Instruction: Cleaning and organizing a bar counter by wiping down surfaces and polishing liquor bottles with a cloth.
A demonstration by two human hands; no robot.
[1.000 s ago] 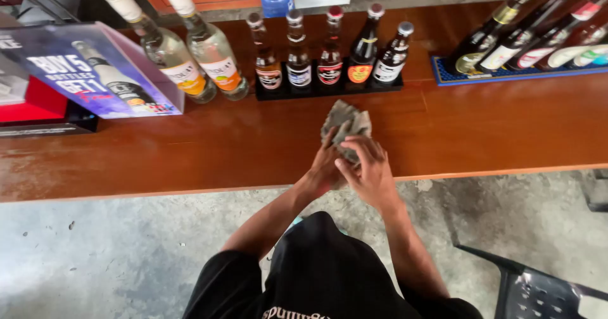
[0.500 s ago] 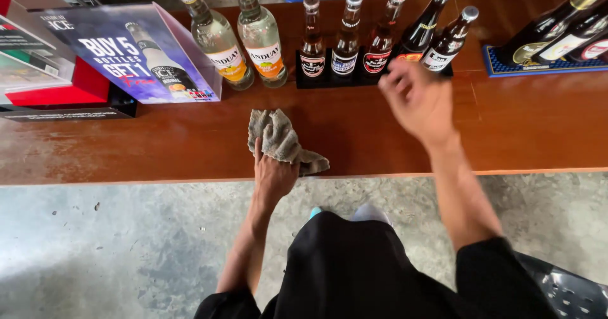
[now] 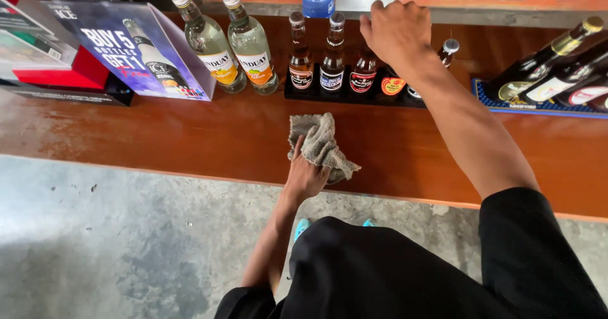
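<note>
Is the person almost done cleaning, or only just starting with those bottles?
Hard to call finished. The left hand holds a crumpled grey cloth on the brown wooden counter, whose surface looks patchy and dull at the far left. The right hand is over the row of small dark glass bottles in their black tray. None looks lifted out, so the bottles seem left to do.

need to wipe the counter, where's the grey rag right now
In the head view the grey rag lies mid-counter under the left hand, just in front of the black tray of small brown bottles.
</note>
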